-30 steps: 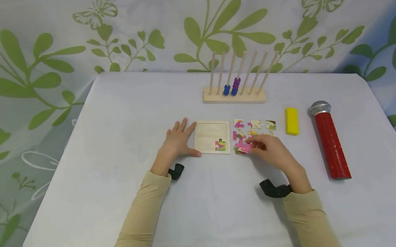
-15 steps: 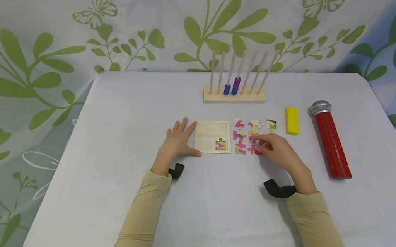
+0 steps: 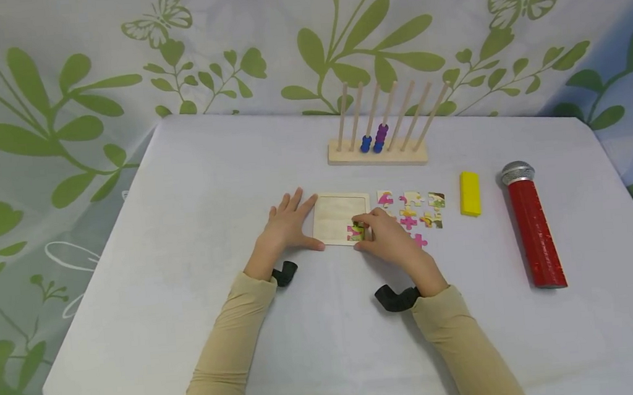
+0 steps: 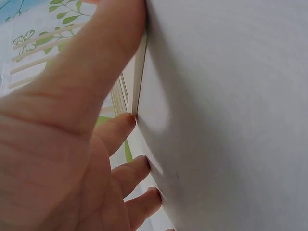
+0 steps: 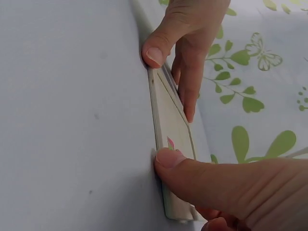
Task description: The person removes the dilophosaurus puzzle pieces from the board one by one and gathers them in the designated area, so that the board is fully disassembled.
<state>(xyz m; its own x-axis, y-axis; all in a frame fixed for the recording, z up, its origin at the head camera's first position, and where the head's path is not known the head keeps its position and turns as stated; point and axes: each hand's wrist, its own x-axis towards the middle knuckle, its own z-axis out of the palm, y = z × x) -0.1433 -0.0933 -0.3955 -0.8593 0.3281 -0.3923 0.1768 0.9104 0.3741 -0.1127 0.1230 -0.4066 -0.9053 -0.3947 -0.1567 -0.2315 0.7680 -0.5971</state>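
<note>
A square wooden puzzle tray (image 3: 331, 216) lies on the white tabletop. My left hand (image 3: 285, 228) spreads along its left side, with thumb and index fingertip at the two left corners; the left wrist view shows these straight fingers at the tray's edge. One pink and green puzzle piece (image 3: 353, 233) sits in the tray's near right corner. Over it, my right hand (image 3: 389, 235) has its curled index finger at the piece's top and its thumb on the near rim, pinching across it. In the right wrist view the thumb (image 5: 171, 158) presses that rim; the other fingertips are hidden.
Right of the tray lie several loose puzzle pieces (image 3: 408, 218), some hidden by the right hand. A yellow block (image 3: 469, 193) and a red microphone (image 3: 537, 230) are further right. Behind stands a wooden peg rack (image 3: 377, 155) with blue and purple beads.
My right hand held a pink piece, set it down among the loose pieces, then moved left to the tray's near right corner. My left hand stays at the tray's left side.
</note>
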